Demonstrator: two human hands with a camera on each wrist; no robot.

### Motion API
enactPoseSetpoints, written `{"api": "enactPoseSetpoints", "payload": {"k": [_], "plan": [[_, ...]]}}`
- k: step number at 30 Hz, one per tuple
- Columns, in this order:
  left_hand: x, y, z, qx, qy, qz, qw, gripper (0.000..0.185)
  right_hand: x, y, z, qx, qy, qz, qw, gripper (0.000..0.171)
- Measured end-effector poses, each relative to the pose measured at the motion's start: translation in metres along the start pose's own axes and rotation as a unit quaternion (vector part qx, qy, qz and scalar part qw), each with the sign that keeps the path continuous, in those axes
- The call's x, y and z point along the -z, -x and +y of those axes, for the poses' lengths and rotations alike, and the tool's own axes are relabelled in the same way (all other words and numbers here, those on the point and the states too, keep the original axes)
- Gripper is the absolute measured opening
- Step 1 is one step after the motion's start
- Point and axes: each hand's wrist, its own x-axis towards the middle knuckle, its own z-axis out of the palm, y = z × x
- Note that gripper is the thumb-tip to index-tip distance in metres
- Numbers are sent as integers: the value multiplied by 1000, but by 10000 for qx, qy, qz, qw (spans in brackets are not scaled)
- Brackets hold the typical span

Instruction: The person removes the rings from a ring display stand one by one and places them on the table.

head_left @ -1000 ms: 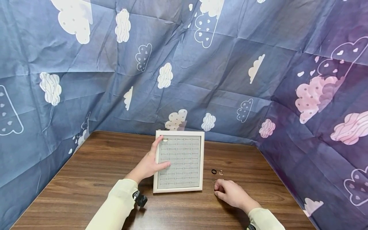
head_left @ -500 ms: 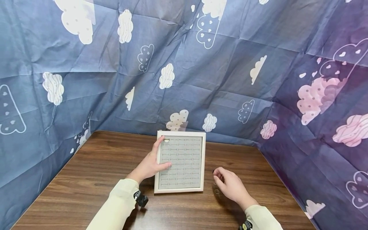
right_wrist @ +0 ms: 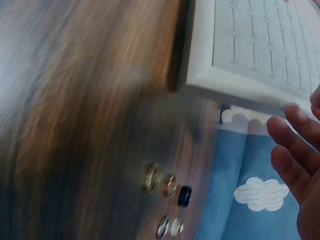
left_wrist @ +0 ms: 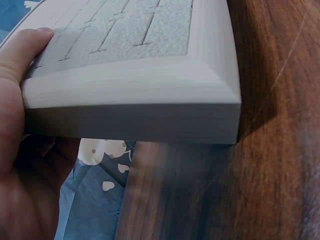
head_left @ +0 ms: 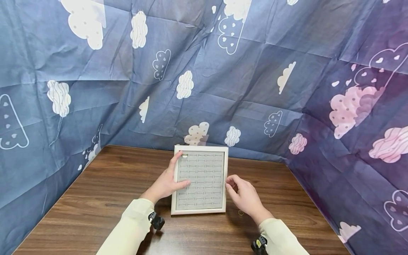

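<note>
A white-framed ring tray (head_left: 200, 211) with a grey slotted insert lies on the wooden table (head_left: 111, 184). One ring (head_left: 183, 154) sits in its top-left slot. My left hand (head_left: 173, 177) grips the tray's left edge, thumb (left_wrist: 22, 60) on the insert. My right hand (head_left: 231, 182) is at the tray's right rim, thumb and forefinger pinched together as on a small ring that barely shows. In the right wrist view its other fingers (right_wrist: 295, 155) hang beside the tray (right_wrist: 200, 75), above several loose rings (right_wrist: 170, 186).
One loose ring (head_left: 240, 212) lies on the table below my right hand. Blue cloud-print cloth (head_left: 223, 71) closes in the back and both sides. Small black cameras (head_left: 156, 220) sit on both wrists. Bare wood spreads left and right of the tray.
My right hand lifted from the loose rings and moved up and left to the tray's right rim. The left hand and the tray stayed put.
</note>
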Motion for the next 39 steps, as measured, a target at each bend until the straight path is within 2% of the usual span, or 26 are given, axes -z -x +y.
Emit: {"api": "enactPoseSetpoints", "payload": {"k": [21, 28, 39], "plan": [[0, 0, -3, -172, -35, -13, 9998, 112, -14, -36, -43, 301, -392, -13, 9988, 11], [0, -1, -2, -127, -60, 8, 9999, 115, -18, -43, -53, 335, -544, -47, 9979, 11], [0, -1, -2, -59, -56, 22, 10000, 114, -26, -54, -65, 358, -704, 136, 9968, 13]]}}
